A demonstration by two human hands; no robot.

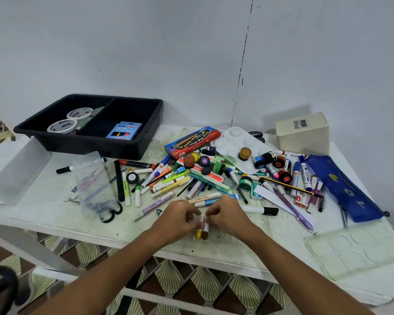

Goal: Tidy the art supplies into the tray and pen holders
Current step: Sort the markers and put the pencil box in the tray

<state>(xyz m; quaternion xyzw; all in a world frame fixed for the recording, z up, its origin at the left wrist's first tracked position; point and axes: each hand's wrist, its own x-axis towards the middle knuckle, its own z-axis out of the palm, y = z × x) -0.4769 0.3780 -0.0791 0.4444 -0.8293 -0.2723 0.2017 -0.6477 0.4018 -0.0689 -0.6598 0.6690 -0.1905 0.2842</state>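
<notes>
Left hand (180, 215) and right hand (228, 214), fingers curled, jointly pinch two markers (202, 226) upright on the desk (55, 214), near side of the tray (132, 147).

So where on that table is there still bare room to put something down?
Bare table shows at the near left, in front of the clear bag, and between the hands and the clear lid. The middle, from black tray to blue pouch, is crowded.
</notes>
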